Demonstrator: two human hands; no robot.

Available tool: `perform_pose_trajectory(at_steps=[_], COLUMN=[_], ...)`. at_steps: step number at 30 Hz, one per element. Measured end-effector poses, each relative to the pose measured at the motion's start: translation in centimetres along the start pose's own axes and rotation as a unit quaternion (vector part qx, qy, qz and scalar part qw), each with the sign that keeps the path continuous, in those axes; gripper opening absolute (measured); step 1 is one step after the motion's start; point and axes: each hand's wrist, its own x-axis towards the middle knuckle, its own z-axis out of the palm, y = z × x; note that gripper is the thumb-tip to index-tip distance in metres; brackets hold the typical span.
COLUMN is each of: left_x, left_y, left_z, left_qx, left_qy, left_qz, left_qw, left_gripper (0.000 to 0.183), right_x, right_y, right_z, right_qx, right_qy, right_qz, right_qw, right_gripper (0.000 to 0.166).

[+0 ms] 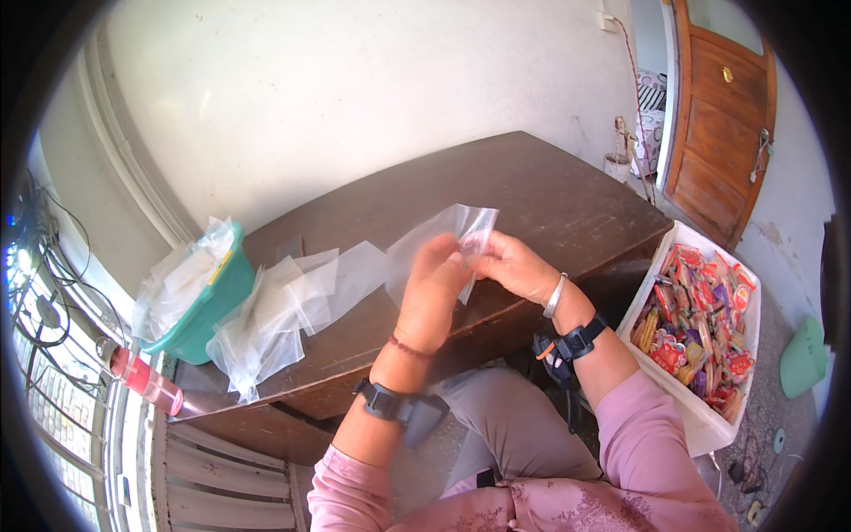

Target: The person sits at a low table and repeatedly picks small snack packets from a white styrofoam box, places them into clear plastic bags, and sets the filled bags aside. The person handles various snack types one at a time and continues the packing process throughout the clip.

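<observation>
A clear plastic bag (pixel 432 229) is held up over the near edge of the brown table (pixel 525 176). The fingers and thumb of my right hand (pixel 522 266) pinch its right part. My left hand (pixel 432 286) overlaps the front of the bag, its thumb close to the right fingertips. Motion blurs the left fingers, so their grip on the film is unclear. Left of my hands, several more clear plastic bags (pixel 292 296) lie in an overlapping spread on the tabletop.
A teal plastic basin (pixel 223 292) heaped with clear bags (pixel 183 286) stands at the table's left end, near a pink bottle (pixel 146 379). On my right, a white foam box (pixel 655 279) holds many colourful small packets (pixel 705 319). Beyond it is a green bin (pixel 803 359).
</observation>
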Motion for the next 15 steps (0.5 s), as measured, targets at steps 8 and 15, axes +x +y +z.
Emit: perform_pose_trajectory(at_steps=[8, 15], left_x=[-0.1, -2.0], left_y=[-0.4, 1.7], left_z=[-5.5, -7.6], left_qx=[0.408, 0.611], left_qy=[0.038, 0.034], left_qz=[0.088, 0.115], left_qw=[0.908, 0.782], left_gripper=[0.051, 0.021], right_x=[0.0, 0.2], right_y=[-1.1, 0.4], right_z=[0.4, 0.4], right_qx=[0.042, -0.030], right_qy=[0.105, 0.190], right_qz=[0.074, 0.064], right_qw=[0.991, 0.979], right_gripper=[0.031, 0.060])
